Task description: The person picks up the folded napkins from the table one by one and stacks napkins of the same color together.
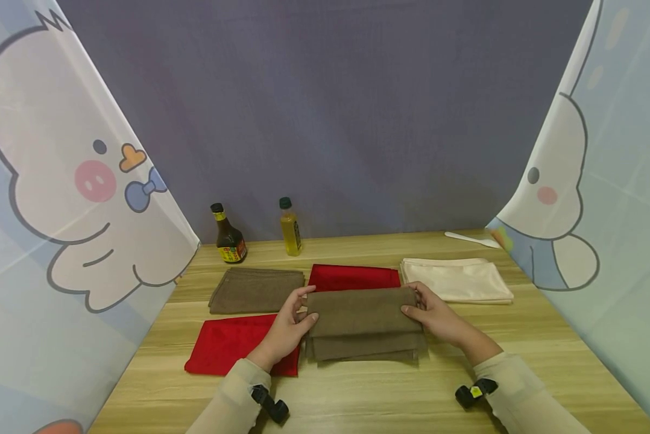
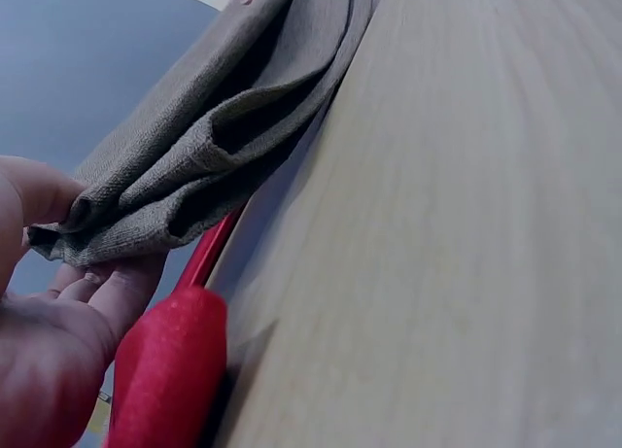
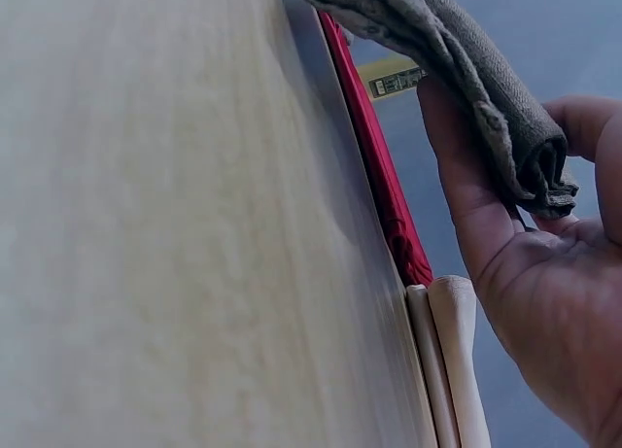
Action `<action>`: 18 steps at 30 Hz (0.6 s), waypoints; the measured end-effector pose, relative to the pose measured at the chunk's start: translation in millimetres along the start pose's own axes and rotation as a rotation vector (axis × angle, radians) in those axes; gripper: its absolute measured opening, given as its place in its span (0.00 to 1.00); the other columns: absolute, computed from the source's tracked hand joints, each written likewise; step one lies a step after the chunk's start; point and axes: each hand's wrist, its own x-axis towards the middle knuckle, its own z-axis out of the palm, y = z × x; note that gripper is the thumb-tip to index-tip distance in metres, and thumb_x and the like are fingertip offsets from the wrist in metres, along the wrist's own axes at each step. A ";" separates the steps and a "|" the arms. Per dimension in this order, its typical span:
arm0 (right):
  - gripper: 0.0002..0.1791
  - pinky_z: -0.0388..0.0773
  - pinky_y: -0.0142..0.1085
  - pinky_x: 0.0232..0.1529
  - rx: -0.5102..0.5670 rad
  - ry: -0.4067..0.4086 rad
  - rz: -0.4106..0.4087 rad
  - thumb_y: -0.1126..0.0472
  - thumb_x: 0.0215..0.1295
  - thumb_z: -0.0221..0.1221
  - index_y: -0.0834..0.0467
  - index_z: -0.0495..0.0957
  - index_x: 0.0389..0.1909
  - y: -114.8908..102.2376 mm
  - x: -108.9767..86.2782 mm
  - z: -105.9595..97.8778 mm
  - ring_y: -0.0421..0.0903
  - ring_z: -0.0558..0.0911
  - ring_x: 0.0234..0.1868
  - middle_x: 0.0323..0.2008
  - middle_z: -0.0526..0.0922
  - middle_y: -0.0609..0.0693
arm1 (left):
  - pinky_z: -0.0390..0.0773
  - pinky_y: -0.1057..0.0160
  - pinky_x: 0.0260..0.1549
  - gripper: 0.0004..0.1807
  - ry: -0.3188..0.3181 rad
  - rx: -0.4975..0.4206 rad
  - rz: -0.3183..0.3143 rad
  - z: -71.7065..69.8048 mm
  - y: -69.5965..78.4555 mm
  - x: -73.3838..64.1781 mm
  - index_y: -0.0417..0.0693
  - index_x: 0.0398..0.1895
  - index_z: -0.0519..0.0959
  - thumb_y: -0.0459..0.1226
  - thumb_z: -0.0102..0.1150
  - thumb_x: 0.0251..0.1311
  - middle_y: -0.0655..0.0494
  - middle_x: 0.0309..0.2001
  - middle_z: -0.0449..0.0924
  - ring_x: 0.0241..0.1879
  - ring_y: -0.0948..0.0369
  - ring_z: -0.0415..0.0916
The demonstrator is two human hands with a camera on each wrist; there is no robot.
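Observation:
A folded brown cloth (image 1: 364, 313) is held between both hands over the middle of the table. My left hand (image 1: 289, 328) pinches its left edge, thumb on top and fingers beneath. On the other side my right hand (image 1: 436, 313) grips the right edge the same way. In the left wrist view the brown cloth (image 2: 233, 127) shows several loose layers, its far part raised off the wood. The right wrist view shows the rolled-looking fold of the cloth (image 3: 486, 98) between thumb and fingers. Behind it lies a folded red cloth (image 1: 353, 276), partly hidden.
Another red cloth (image 1: 233, 343) lies at front left, below a second brown cloth (image 1: 257, 290). A cream satin cloth (image 1: 457, 280) sits at right, a white plastic utensil (image 1: 471, 240) behind it. A dark sauce bottle (image 1: 230, 238) and an oil bottle (image 1: 290, 229) stand at the back.

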 end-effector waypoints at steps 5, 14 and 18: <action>0.30 0.76 0.31 0.56 -0.017 0.033 -0.009 0.64 0.76 0.62 0.66 0.60 0.71 -1.3 0.2 1.4 0.42 0.78 0.59 0.61 0.76 0.65 | 0.71 0.53 0.58 0.34 0.012 -0.045 -0.026 -0.3 -2.1 0.4 0.64 0.77 0.64 0.32 0.63 0.73 0.42 0.64 0.70 0.63 0.47 0.64; 0.38 0.85 0.43 0.46 0.077 0.013 -0.040 0.69 0.74 0.63 0.60 0.53 0.77 0.6 1.4 1.5 0.49 0.83 0.53 0.62 0.72 0.72 | 0.71 0.53 0.57 0.37 0.011 -0.093 -0.033 -0.9 0.3 -0.9 0.55 0.78 0.65 0.30 0.67 0.69 0.44 0.69 0.65 0.63 0.46 0.68; 0.43 0.85 0.45 0.47 0.084 0.003 -0.043 0.68 0.73 0.64 0.58 0.49 0.80 0.5 0.7 0.2 0.52 0.83 0.55 0.63 0.72 0.71 | 0.68 0.49 0.65 0.37 0.013 -0.133 -0.035 -1.0 2.4 -1.8 0.55 0.76 0.67 0.29 0.69 0.66 0.47 0.76 0.60 0.71 0.44 0.63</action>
